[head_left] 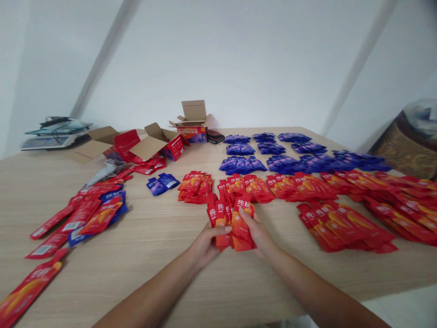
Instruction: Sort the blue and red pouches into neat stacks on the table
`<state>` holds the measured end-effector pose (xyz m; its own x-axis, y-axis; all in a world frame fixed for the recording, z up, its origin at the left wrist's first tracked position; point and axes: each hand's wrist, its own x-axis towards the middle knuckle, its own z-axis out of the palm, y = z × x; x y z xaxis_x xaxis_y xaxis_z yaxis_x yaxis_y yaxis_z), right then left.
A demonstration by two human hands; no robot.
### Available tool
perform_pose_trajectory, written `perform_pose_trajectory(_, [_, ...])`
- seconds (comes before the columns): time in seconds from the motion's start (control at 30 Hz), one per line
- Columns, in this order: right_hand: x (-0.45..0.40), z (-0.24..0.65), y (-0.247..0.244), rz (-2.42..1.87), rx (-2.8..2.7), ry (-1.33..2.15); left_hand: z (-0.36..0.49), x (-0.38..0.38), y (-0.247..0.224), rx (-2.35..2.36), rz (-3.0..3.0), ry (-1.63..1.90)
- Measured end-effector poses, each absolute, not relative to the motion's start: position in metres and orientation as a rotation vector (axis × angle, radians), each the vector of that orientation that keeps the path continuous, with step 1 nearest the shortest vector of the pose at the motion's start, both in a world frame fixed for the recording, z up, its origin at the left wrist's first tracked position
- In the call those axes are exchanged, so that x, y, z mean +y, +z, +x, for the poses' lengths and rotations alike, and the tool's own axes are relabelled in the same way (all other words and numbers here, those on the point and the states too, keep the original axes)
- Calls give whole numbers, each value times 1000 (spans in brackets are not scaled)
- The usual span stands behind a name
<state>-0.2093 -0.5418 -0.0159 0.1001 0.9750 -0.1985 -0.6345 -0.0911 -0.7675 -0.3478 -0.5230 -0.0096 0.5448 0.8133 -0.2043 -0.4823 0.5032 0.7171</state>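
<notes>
Both my hands are together at the middle of the table, gripping a fanned bunch of red-orange pouches. My left hand (205, 243) is closed round the left part of the bunch, where several pouches (221, 214) overlap, its thumb across their front. On the right, my right hand (257, 231) pinches a red-orange pouch (242, 230), thumb near its top. Just beyond lie a stack of red-orange pouches (194, 186) and a fanned row of the same kind (257, 187). The lower fingers of both hands are hidden behind the bunch.
Blue pouches (242, 164) lie in rows at the back right, with more red-orange pouches (344, 225) nearer. Loose red pouches (82, 214) are scattered left. Two blue pouches (163, 183) lie left of centre. Opened cardboard boxes (193, 133) stand at the back.
</notes>
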Motion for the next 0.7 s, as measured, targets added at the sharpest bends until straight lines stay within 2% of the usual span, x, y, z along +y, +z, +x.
perform_pose_trajectory(0.33, [-541, -201, -20, -982, -620, 1321, -349, -519, -11, 642, 579, 860])
perform_pose_trajectory(0.7, [-541, -193, -10, -732, -337, 1515, -354, -514, -11, 758, 518, 987])
